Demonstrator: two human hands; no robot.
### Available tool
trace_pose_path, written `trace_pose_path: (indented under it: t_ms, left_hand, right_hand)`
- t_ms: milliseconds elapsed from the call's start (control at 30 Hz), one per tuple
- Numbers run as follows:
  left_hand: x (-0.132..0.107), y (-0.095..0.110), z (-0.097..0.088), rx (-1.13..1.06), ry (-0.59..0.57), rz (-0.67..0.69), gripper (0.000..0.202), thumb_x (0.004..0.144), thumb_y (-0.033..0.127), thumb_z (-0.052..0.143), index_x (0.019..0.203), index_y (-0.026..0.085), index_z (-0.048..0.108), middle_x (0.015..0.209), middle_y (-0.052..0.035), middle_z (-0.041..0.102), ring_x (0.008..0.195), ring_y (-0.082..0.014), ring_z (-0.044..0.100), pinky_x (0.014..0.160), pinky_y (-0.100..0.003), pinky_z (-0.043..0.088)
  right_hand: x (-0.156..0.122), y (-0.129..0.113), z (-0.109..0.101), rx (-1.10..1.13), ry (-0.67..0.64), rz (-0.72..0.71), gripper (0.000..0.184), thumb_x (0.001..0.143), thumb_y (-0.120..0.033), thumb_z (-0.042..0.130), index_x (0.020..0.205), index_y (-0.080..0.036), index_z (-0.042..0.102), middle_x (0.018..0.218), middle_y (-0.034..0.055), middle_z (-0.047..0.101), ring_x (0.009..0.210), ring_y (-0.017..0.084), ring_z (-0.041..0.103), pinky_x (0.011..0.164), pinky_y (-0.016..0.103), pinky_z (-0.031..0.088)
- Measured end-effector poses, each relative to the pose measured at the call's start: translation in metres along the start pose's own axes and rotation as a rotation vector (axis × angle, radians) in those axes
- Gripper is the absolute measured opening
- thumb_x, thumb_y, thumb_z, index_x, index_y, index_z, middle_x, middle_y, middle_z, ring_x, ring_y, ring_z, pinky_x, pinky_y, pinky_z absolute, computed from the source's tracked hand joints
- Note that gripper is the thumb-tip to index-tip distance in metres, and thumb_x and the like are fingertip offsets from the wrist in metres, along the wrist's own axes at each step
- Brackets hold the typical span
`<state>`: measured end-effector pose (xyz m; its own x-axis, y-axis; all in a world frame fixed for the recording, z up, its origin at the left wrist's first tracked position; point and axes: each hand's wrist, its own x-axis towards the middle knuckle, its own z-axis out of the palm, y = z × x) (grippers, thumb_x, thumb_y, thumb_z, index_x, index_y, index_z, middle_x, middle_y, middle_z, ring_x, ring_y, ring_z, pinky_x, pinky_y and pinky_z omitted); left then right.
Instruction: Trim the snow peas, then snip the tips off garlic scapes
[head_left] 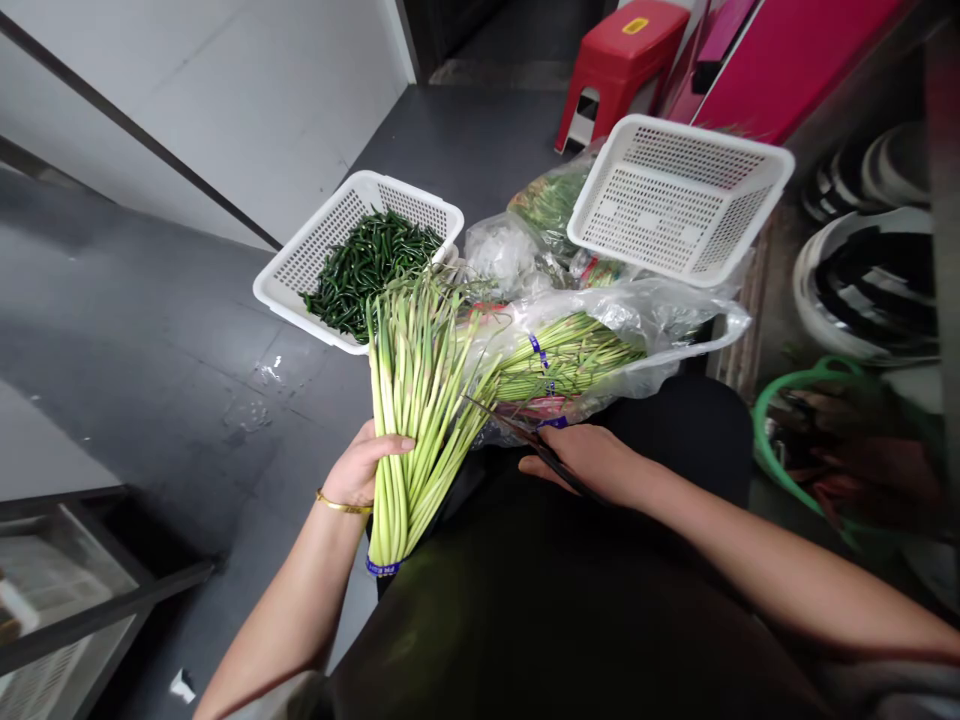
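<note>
My left hand is closed around a bunch of garlic scapes, its thumb lying across the stalks. A blue printed band wraps the bunch at its lower end; the upper tips fan out loosely. In my right hand is a pair of dark scissors, the blades pointing left toward the stalks. Whether the blades touch the stalks I cannot tell. Just beyond lies an open plastic bag holding more garlic scapes, bound with blue bands.
A white basket of green chilies stands ahead on the left. Another white basket rests beyond the bags. A red stool is at the back, a green basket on the right, and a metal rack at lower left.
</note>
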<state>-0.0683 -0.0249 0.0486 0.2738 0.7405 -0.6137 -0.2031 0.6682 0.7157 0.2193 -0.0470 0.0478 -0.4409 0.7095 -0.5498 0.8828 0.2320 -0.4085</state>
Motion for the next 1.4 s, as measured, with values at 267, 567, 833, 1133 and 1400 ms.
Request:
trace_pose_path:
  t_ms: [267,567,833,1133,1400]
  left_hand:
    - [-0.004,-0.001,0.008,0.032,0.035,0.041,0.027,0.061,0.011,0.075,0.087,0.009,0.071,0.079,-0.0115,0.073,0.067,-0.025,0.07,0.064,-0.035,0.059]
    - [-0.002,-0.003,0.008,0.061,0.122,0.047,0.025,0.059,0.013,0.08,0.082,0.008,0.07,0.074,-0.0085,0.072,0.062,-0.0187,0.068,0.059,-0.029,0.059]
    - [-0.001,-0.001,0.009,0.074,0.092,0.037,0.025,0.059,0.015,0.081,0.079,0.008,0.069,0.072,-0.0076,0.07,0.06,-0.0164,0.065,0.055,-0.026,0.058]
    - [-0.003,0.0,0.005,0.056,0.067,0.04,0.024,0.059,0.017,0.081,0.078,0.008,0.07,0.07,-0.0074,0.07,0.057,-0.0159,0.064,0.053,-0.026,0.056]
    - [-0.004,-0.001,0.009,0.067,-0.013,0.025,0.023,0.06,0.017,0.08,0.078,0.008,0.069,0.07,-0.0079,0.07,0.057,-0.0156,0.064,0.053,-0.024,0.055]
  right_hand:
    - [-0.003,0.007,0.007,-0.011,0.04,-0.002,0.051,0.09,-0.06,0.035,0.09,-0.016,0.06,0.087,0.0136,0.071,0.084,0.03,0.069,0.065,0.032,0.046]
    - [-0.009,0.011,0.017,0.008,0.01,0.035,0.05,0.089,-0.06,0.036,0.087,-0.017,0.06,0.082,0.0124,0.071,0.081,0.03,0.069,0.061,0.03,0.044]
    - [-0.007,0.012,0.022,0.022,0.038,0.024,0.046,0.09,-0.057,0.038,0.087,-0.017,0.061,0.081,0.0114,0.071,0.078,0.028,0.069,0.058,0.028,0.041]
    - [-0.01,0.019,0.027,0.272,0.172,0.033,0.042,0.088,-0.054,0.041,0.074,-0.019,0.059,0.066,0.0054,0.066,0.064,0.021,0.065,0.053,0.025,0.038]
    - [0.014,0.045,-0.016,0.475,0.05,0.021,0.052,0.088,-0.064,0.031,0.08,-0.019,0.057,0.06,0.0006,0.061,0.05,0.014,0.058,0.054,0.023,0.042]
